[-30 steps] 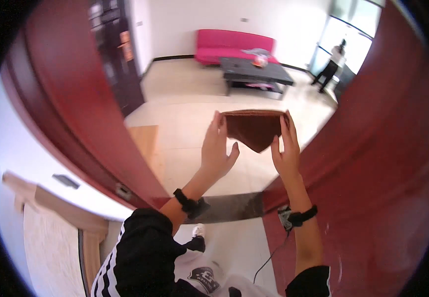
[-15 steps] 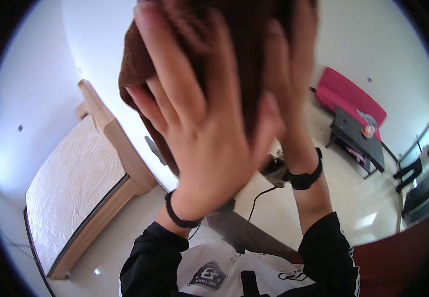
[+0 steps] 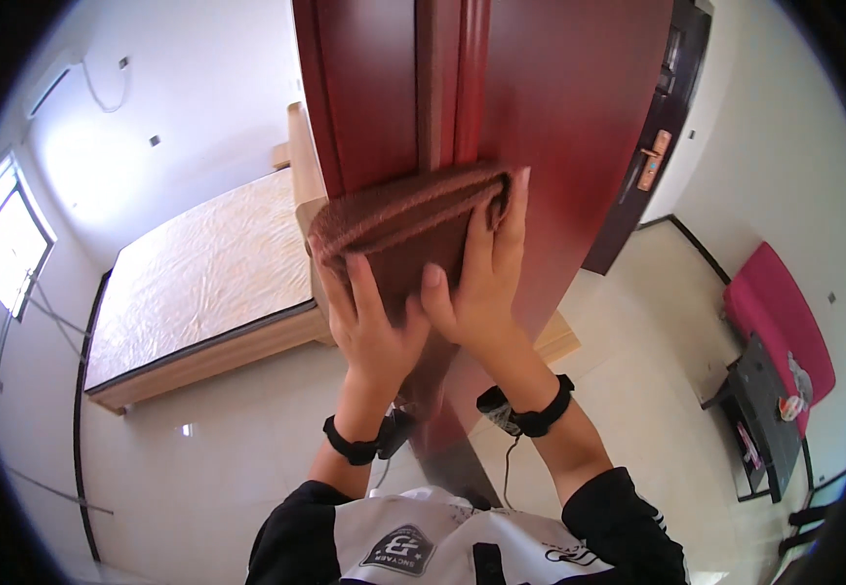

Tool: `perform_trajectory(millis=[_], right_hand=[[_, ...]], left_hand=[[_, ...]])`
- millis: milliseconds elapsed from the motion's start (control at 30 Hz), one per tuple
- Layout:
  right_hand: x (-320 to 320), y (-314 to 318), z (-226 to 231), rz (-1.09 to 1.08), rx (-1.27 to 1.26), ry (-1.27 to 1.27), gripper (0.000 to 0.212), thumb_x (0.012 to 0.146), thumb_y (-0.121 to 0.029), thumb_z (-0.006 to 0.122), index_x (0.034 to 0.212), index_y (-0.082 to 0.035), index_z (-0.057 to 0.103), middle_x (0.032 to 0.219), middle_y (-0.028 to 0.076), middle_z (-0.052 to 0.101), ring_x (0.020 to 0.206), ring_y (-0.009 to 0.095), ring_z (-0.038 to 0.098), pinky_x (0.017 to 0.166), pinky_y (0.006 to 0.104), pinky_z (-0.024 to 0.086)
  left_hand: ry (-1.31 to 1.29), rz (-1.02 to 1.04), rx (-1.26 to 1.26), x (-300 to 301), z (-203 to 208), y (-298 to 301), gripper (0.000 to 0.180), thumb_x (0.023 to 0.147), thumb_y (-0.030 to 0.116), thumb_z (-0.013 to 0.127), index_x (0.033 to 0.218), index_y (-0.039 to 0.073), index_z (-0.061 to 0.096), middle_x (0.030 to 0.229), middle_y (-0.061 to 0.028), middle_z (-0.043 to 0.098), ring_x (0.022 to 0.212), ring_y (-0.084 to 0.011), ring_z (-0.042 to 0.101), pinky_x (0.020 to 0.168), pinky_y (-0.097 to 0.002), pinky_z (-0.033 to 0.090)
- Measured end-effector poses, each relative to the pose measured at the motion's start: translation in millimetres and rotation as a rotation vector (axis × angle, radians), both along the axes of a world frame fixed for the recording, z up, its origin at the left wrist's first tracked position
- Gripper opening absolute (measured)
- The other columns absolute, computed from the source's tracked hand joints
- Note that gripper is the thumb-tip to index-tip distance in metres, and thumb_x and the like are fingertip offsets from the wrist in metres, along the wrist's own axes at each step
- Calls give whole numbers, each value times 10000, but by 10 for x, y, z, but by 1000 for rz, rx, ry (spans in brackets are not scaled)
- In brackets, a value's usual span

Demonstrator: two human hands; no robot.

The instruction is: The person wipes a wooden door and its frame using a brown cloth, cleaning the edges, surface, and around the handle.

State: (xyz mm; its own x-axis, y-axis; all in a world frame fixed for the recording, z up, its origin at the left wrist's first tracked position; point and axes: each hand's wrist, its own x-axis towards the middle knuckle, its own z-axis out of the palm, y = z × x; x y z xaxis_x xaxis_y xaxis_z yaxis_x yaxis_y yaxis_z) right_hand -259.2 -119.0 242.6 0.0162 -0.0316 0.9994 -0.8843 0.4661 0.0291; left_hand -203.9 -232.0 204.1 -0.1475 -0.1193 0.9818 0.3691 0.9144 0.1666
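Note:
A folded brown cloth [image 3: 413,219], fuzzy like a towel, is held up between my two hands in front of a dark red wooden panel [image 3: 559,146]. My left hand [image 3: 369,336] grips its lower left side, with some fingers hidden behind the fold. At the right end, my right hand [image 3: 486,283] has its fingers up along the edge and its thumb on the near face. Its layered edges show at the top. Whether the cloth touches the panel, I cannot tell. Both wrists wear black bands, with small dark devices close by.
To the left stands a wooden bed frame with a plastic-covered mattress [image 3: 208,263]. A dark door [image 3: 642,146] with a copper-coloured handle is behind the panel. At right are a pink sofa [image 3: 779,312] and a black low table [image 3: 759,409]. A black cable [image 3: 508,473] hangs below my right wrist.
The cloth and both hands have come down from close to the camera to mid-view. My view has turned, and the red panel and dark door now show behind the cloth.

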Motion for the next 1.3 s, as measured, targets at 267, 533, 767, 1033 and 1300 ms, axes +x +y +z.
perform_trajectory(millis=[267,533,767,1033,1300], right_hand=[[253,139,-854,-47,131,-210,591,781,-304,567,1161,131,445,1353,327,261,880,395,488,747,430,434],[556,312,-830,171,195,-461,524,796,-178,564,1182,138,402,1381,313,199,1036,446,440,861,452,405],[191,550,295,2,120,-270,526,810,-201,559,1199,118,409,1392,299,196,1047,435,456,861,436,418],[-113,586,102,-169,56,-185,559,779,-216,585,1179,138,420,1387,345,152,1111,452,442,879,423,424],[-159,528,-745,-201,78,-373,696,868,-371,398,1242,200,263,1370,409,-18,1224,544,234,985,493,283]], left_hand=[[-127,117,37,121,-956,69,744,755,162,593,1393,94,216,1380,-324,193,1194,-541,319,888,-549,399],[-446,97,-17,469,-1182,191,592,863,167,486,1363,-38,245,1387,-347,108,1253,-540,171,1018,-553,198],[-215,214,-251,203,226,248,614,812,268,504,1346,14,341,1409,-223,239,1140,-429,361,1006,-530,234],[15,508,-327,-60,283,307,496,776,334,453,1193,83,548,1315,-149,444,1051,-314,482,1017,-427,231],[-77,479,-415,-13,-97,315,357,766,333,465,1019,156,643,1249,-4,528,948,-230,525,980,-391,279]])
